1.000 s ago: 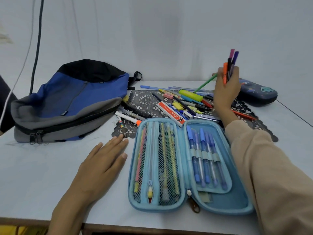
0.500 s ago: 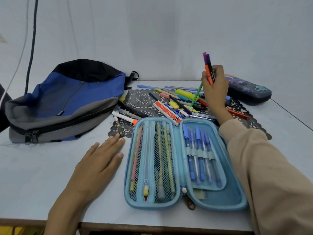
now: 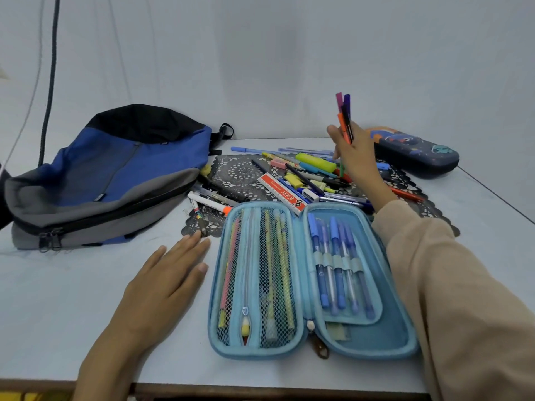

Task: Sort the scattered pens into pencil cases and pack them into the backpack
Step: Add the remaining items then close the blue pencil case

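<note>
Our right hand (image 3: 354, 153) grips markers (image 3: 344, 117) over the far pen pile (image 3: 304, 175); left hand (image 3: 162, 287) lies flat, released, beside the open case (image 3: 399, 340).

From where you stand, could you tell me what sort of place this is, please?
Likely a study desk staged for filming: a pale table before a plain white backdrop, a cable hanging, a backpack and scattered pens.
</note>
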Demonstrator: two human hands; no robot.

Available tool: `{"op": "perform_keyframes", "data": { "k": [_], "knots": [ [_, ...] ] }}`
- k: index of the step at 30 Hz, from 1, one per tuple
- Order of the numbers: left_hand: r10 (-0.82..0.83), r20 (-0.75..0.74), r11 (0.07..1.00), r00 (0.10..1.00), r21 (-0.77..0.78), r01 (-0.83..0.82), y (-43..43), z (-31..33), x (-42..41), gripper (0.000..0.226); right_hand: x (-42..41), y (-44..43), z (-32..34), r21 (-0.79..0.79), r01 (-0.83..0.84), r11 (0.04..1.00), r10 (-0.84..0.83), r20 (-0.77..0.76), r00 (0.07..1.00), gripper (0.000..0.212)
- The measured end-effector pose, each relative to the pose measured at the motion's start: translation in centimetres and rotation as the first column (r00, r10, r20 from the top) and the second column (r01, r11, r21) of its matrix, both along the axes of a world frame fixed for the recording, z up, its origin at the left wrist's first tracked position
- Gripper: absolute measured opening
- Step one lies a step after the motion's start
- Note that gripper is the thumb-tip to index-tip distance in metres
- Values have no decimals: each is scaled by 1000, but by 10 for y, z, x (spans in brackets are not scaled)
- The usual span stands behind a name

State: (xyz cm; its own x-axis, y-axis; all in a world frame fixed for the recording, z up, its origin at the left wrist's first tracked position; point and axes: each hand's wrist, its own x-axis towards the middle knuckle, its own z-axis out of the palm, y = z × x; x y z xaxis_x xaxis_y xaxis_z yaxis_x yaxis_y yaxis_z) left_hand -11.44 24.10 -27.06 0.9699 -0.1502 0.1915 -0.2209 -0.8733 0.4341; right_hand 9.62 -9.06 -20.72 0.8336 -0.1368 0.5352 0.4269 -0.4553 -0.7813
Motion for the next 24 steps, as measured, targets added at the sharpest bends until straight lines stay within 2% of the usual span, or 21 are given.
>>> {"op": "perform_keyframes", "data": {
  "k": [3, 6, 8, 10, 14, 18, 22, 24],
  "knots": [
    [1, -1, 1000, 1000, -7, -1, 0, -1, 0, 66, 4, -5, 7, -65, 22, 998, -28, -91, 996, 39],
    [-3, -1, 1000, 1000, -1, 3, 0, 0, 0, 66, 3, -3, 5, -336, -56, 940, -77, -369, 926, 40],
    [-4, -2, 1000, 1000, 3, 4, 1, -1, 0, 66, 4, 2, -3, -469, -88, 879, -155, -455, 877, 44],
    [-3, -2, 1000, 1000, 2, 3, 1, -2, 1, 66, 7, 7, -8, -505, -63, 861, -204, -456, 866, 48],
    [-5, -1, 1000, 1000, -1, 5, 1, -2, 1, 66, 2, 17, -7, -550, -26, 835, -257, -432, 864, 40],
    [-5, 6, 1000, 1000, -6, 5, 1, -2, 1, 65, -6, 25, -4, -668, 7, 744, -329, -358, 874, 40],
    [-9, 11, 1000, 1000, -2, 9, 2, -3, 1, 65, -6, 26, -3, -771, -18, 637, -316, -282, 906, 28],
    [-11, 10, 1000, 1000, -6, 11, 3, -3, 1, 64, -4, 25, -3, -773, -60, 632, -273, -294, 916, 23]
  ]
}}
